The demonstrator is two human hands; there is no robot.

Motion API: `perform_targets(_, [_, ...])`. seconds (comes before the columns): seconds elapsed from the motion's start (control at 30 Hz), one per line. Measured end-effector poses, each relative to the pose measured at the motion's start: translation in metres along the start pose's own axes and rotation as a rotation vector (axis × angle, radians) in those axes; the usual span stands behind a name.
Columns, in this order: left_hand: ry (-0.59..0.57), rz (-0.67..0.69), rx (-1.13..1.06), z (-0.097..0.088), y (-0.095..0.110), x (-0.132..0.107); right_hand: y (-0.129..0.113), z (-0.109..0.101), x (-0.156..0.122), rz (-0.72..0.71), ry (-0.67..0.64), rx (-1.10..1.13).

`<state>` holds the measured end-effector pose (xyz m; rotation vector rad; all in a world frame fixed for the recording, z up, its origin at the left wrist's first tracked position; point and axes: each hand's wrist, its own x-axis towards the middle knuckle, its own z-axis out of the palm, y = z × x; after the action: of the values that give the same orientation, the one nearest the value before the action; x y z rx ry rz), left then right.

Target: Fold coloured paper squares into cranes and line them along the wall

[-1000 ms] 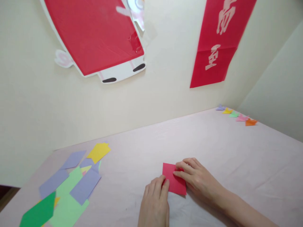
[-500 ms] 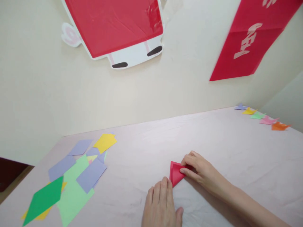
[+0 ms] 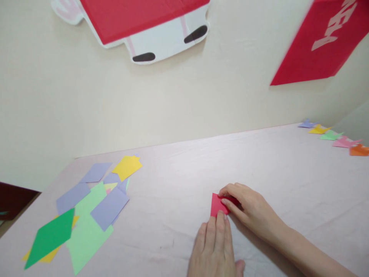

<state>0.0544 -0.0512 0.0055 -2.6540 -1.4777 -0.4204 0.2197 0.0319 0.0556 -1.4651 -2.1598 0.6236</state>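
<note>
A small folded piece of red paper (image 3: 216,205) lies on the pale cloth-covered table, partly hidden by my fingers. My left hand (image 3: 215,246) is laid flat, palm down, with its fingertips pressing on the paper's near edge; the thumb stands out to the right. From the right, my right hand (image 3: 245,204) pinches the paper's right side between thumb and fingers. That side of the paper is mostly covered by the hand.
Loose sheets of coloured paper, among them a dark green sheet (image 3: 52,238) and a yellow sheet (image 3: 127,167), overlap at the left. Several small folded paper shapes, including a pink one (image 3: 346,141), line the far right edge. Behind the table rises a wall (image 3: 173,104) with red decorations.
My left hand has moved up and right onto the red paper. The paper's near, pointed part is now covered or folded over. The camera view has shifted slightly.
</note>
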Motion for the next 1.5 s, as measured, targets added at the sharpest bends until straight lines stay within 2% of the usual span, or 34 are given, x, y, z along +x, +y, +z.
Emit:
perform_targets(0.2, [0.099, -0.010, 0.049, -0.011, -0.002, 0.008, -0.001, 0.001, 0.000, 0.015, -0.015, -0.016])
perform_targets(0.5, [0.098, -0.028, 0.041, -0.013, 0.000, 0.010, -0.002, 0.003, 0.001, -0.004, 0.015, -0.043])
perform_targets(0.67, [0.149, -0.005, 0.049, -0.012, -0.002, 0.012, -0.003, 0.003, 0.001, -0.024, 0.039, -0.048])
perform_targets(0.83, [0.153, 0.040, 0.170, -0.012, 0.000, 0.003, -0.001, 0.006, -0.001, -0.046, 0.062, -0.047])
perform_targets(1.0, [0.327, 0.082, 0.237, -0.004, 0.002, -0.009, 0.000, 0.008, -0.001, -0.070, 0.081, -0.077])
perform_targets(1.17, [0.453, 0.067, 0.197, 0.004, 0.005, -0.003, -0.002, 0.008, -0.002, -0.070, 0.090, -0.089])
perform_targets(1.3, [0.439, 0.043, 0.157, 0.003, 0.007, 0.001, -0.003, 0.008, -0.002, -0.062, 0.097, -0.094])
perform_targets(1.5, [0.275, 0.076, 0.185, -0.010, 0.002, 0.000, -0.002, 0.010, -0.002, -0.061, 0.127, -0.083])
